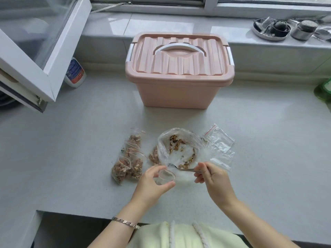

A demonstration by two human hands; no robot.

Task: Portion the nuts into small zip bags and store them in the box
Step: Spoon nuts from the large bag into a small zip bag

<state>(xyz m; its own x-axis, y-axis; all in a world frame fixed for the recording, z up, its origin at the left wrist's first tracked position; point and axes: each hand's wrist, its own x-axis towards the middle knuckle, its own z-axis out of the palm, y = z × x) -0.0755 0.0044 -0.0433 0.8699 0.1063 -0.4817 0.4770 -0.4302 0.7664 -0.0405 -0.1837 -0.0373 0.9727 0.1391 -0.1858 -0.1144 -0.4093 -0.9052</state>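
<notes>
Several filled small zip bags lie in the middle of the grey desk. The left grip pinches an empty clear zip bag open. The right grip is curled around a metal spoon in the large clear plastic bag, where some brown nuts remain. The pink plastic box behind is closed, so it seems that storing is not yet done.

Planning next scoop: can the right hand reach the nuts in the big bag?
Probably yes. The right hand holds the spoon at the open mouth of the big bag, nuts just beyond, nothing between.
</notes>
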